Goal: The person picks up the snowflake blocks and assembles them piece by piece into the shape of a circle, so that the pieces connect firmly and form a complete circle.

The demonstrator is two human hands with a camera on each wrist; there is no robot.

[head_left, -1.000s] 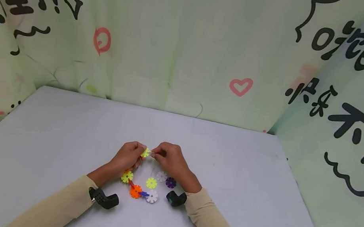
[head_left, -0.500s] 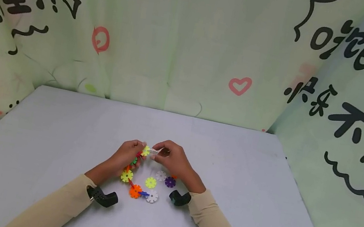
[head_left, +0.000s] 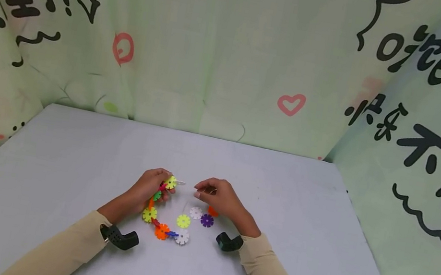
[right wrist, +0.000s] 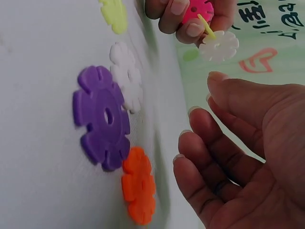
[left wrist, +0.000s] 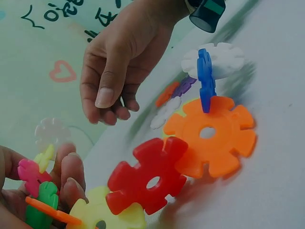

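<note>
My left hand (head_left: 145,189) grips the upper end of a chain of interlocking plastic snowflake discs. In the left wrist view, its fingers are around the pink disc (left wrist: 32,177) and green disc (left wrist: 44,202). A white disc (right wrist: 219,46) stands slotted on the yellow disc at the chain's tip. Further along come a yellow disc (head_left: 149,214), a red disc (left wrist: 147,176), an orange disc (head_left: 162,231), a blue disc (left wrist: 206,81) and a white disc (head_left: 182,237), lying on the table. My right hand (head_left: 219,196) hovers apart from the chain, fingers loosely bent, holding nothing.
Loose discs lie on the white table (head_left: 113,149) inside and right of the chain's curve: a yellow one (head_left: 183,221), a white one (head_left: 196,213), a purple one (right wrist: 102,117) and an orange one (right wrist: 139,186). A printed curtain (head_left: 216,59) hangs behind the table.
My right hand has let go of the white disc at the chain's tip and drawn away to the right. My left hand has shifted slightly left with the chain.
</note>
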